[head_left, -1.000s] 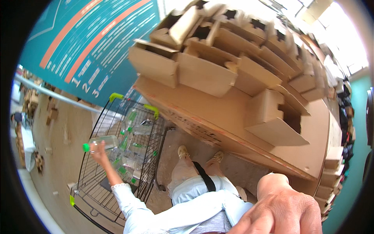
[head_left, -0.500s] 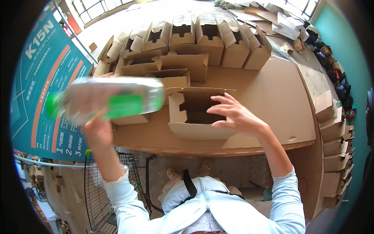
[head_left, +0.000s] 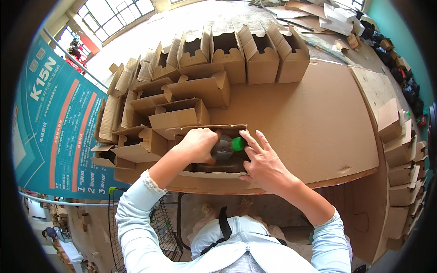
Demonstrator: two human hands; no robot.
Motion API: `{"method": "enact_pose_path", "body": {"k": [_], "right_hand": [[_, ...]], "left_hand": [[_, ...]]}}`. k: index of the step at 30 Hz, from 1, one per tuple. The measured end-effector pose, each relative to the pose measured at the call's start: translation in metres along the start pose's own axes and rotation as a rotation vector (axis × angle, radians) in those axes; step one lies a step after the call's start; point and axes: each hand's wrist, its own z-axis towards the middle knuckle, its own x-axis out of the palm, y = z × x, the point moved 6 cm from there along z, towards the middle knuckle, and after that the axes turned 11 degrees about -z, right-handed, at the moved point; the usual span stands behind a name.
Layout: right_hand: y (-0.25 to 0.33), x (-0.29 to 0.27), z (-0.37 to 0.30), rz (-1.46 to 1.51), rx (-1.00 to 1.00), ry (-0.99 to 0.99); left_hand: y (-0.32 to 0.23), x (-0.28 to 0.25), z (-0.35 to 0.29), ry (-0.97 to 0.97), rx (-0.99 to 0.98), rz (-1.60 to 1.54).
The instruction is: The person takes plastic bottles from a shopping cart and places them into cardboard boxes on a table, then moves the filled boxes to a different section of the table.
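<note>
Bottle (head_left: 223, 149), clear with a green cap (head_left: 238, 144), lies on its side in the mouth of an open cardboard box (head_left: 214, 167), cap pointing right; how deep it sits, cannot tell. Left hand (head_left: 200, 144) reaches over the box's left part, fingers curled round the bottle's body, holding it. Right hand (head_left: 264, 161) at the box's right end, fingers spread and holding no bottle, fingertips at the rim just beside the cap; whether they touch the cap, cannot tell. Box stands near the front edge of a cardboard-covered table (head_left: 309, 123). More open boxes (head_left: 226, 63) stand close together behind it and to its left. Wire cart (head_left: 152, 230) below, left of the person's legs. Blue-green board (head_left: 59, 123) with print leans at far left.
</note>
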Motion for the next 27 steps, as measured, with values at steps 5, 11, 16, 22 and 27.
{"method": "enact_pose_path", "body": {"k": [5, 11, 16, 22, 27], "right_hand": [[-0.001, 0.005, -0.005, 0.054, -0.019, -0.112], [0.002, 0.012, -0.007, 0.15, -0.025, -0.224], [-0.018, 0.003, -0.031, 0.573, 0.326, -0.563], [-0.012, 0.065, -0.01, 0.897, 0.486, -0.425], [-0.036, 0.002, 0.022, 0.293, 0.535, -0.459]], "left_hand": [[-0.003, 0.042, 0.047, -0.02, -0.016, 0.199], [0.007, 0.051, 0.042, 0.238, 0.02, 0.033], [0.007, -0.041, -0.06, -0.482, 0.193, -0.515], [0.071, 0.029, -0.137, -0.774, -0.027, -0.828], [0.087, 0.06, -0.11, -0.789, -0.331, -0.785]]}}
